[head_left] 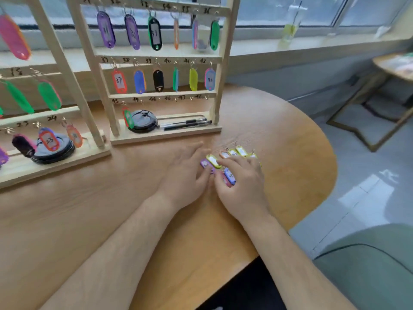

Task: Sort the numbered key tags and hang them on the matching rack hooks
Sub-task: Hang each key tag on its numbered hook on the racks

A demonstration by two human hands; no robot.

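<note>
Head view, L to R. Left rack [58, 63], light wood, cut off by the frame edge. It has a pink tag [13, 36] up top, green tags [49, 95] on the mid row, and on the low row a black tag [22, 145], the 23 tag [48, 139] w/ orange rim & an orange tag [74, 135]. The 23 tag hangs in front of a black round stack [53, 152] on the rack base.

Just beside it is the right rack [89, 52], rows marked 31–36, 37–42, 43–48. The upper two rows carry a tag per hook, several edge-on so nos. can't be read. On the bottom row a red/green tag [127, 117] hangs at hook 43, right in front of a black disc [143, 121] on the base. Pens [185, 124] lie beside the disc, under the other hooks.

Wooden table [111, 220] is in front. Left hand [185, 173] is palm down, fingers straight & relaxed, holding nothing, thumb tip at a purple tag [205, 164]. A yellow tag [214, 161] lies across that one. Right hand [243, 184] rests on the loose pile, fingers spread apart, not curled round any tag, hiding part of the pile. A blue tag [230, 175] sits in the gap btw thumb & forefinger. More loose tags [241, 151] lie past the fingertips, near the table's curved right edge, well apart from the racks. Blurred, nos. unreadable.

Far R: drink cup [290, 30] w/ straw on the sill, side table [393, 63], green seat [368, 265].
</note>
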